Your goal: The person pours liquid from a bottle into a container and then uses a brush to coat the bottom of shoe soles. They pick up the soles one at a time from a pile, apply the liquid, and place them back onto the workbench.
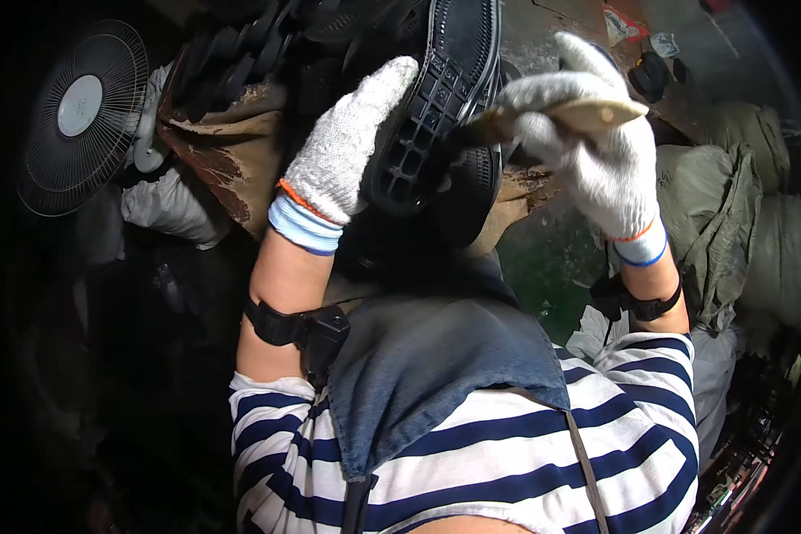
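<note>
A black rubber shoe sole lies with its gridded, hollowed side up at the top centre. My left hand, in a white knit glove, holds it by its left edge; the fingers underneath are hidden. From the right, my right hand, gloved the same way, is closed around a brush with a pale wooden handle. The brush's dark end is blurred and sits over the lower right part of the sole; whether it touches cannot be made out. Another black sole shows partly beneath the first.
Several black soles are heaped at the upper left on a worn brown cover. A round fan stands at far left, near a white sack. Greenish sacks are piled at right. A denim apron covers my lap.
</note>
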`<action>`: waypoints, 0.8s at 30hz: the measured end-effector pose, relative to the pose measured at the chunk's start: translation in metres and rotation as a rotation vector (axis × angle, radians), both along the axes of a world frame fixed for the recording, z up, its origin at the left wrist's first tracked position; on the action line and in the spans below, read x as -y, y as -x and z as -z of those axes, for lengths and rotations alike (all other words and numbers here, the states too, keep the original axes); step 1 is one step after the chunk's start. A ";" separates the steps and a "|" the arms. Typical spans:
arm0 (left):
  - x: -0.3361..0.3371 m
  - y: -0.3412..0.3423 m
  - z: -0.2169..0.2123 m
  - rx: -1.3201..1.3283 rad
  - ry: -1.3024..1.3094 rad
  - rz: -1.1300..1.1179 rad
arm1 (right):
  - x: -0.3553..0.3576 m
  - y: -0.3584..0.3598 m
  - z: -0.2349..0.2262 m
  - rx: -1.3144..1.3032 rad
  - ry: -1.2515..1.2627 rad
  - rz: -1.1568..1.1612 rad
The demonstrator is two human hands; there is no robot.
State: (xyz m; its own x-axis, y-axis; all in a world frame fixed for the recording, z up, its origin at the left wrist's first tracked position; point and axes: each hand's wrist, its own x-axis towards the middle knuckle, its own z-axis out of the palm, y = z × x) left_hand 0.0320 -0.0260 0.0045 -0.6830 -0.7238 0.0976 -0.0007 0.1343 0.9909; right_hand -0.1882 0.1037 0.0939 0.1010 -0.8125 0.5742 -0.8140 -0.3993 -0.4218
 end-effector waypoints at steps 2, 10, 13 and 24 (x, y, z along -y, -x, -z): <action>-0.006 -0.003 -0.009 -0.055 -0.317 0.098 | 0.004 0.012 0.007 0.425 -0.094 -0.016; -0.019 -0.003 0.006 -0.530 -1.517 0.529 | 0.076 0.060 0.054 0.504 0.420 -0.095; -0.030 -0.004 0.013 -0.617 -1.598 0.546 | 0.063 0.049 0.058 -0.195 0.408 0.108; -0.032 -0.008 0.021 -0.631 -1.557 0.454 | 0.079 0.025 0.061 -0.164 0.321 0.287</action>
